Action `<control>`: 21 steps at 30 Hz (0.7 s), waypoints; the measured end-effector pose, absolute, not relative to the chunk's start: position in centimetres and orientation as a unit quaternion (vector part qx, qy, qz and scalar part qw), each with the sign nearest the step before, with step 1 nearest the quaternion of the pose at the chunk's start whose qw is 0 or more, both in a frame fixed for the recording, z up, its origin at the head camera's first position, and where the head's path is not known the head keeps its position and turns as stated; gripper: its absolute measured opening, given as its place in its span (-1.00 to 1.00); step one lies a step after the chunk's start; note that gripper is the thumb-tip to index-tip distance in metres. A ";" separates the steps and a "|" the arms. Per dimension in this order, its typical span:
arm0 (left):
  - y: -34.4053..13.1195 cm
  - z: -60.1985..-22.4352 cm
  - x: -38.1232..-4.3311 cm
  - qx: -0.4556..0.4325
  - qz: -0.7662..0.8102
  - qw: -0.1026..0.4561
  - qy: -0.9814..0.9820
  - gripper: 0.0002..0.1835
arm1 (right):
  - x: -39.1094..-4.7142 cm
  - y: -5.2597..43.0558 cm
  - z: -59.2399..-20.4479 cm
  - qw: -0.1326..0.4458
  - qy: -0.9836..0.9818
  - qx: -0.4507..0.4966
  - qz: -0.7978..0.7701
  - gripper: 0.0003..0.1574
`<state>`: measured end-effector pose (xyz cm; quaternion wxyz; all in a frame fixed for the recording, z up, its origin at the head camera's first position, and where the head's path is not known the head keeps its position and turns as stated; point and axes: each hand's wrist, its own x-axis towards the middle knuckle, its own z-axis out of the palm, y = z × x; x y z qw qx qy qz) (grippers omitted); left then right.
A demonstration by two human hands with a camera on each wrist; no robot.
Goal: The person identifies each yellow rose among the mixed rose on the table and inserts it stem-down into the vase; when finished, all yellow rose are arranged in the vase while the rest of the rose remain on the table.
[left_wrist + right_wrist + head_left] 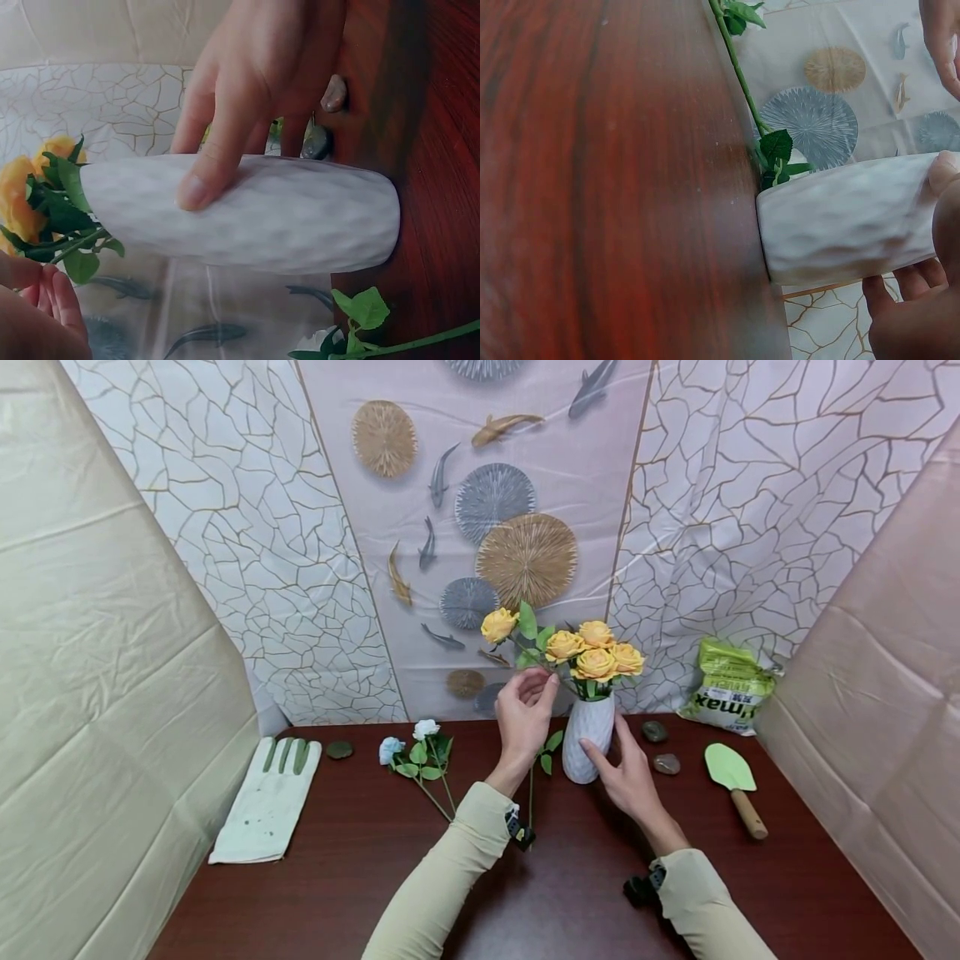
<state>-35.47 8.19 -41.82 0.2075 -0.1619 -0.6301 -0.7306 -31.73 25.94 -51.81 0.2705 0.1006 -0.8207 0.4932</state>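
Note:
A white dimpled vase (pixel 585 739) stands on the dark red table, with several yellow roses (pixel 596 664) bunched at its mouth. My right hand (pixel 630 772) holds the vase from the right, thumb across the front and fingers round the far side. Beside the vase mouth, my left hand (pixel 522 714) pinches the stem of a yellow rose (pixel 498 626) that leans out to the left. The left wrist view shows these fingertips at the green stem (pixel 84 241). The stem's lower end is hidden among the leaves at the mouth.
Left of the vase lie a leafy stem (pixel 531 797), a white flower (pixel 426 729) and a blue flower (pixel 390 750). A glove (pixel 262 810) and dark stone (pixel 340 749) are farther left. To the right are two stones (pixel 666 764), a green bag (pixel 727 689) and a trowel (pixel 731 768).

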 end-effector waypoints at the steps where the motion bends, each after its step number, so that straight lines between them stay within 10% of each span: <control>1: 8.2 -41.9 -35.5 -0.160 -0.729 0.206 -0.633 -0.79 | -31.8 26.0 -51.9 0.270 -0.821 0.100 0.493 0.03; 21: 9.9 -43.3 -36.2 -0.169 -0.666 0.164 -0.708 -0.91 | -31.4 25.8 -51.5 0.269 -0.821 0.098 0.493 0.00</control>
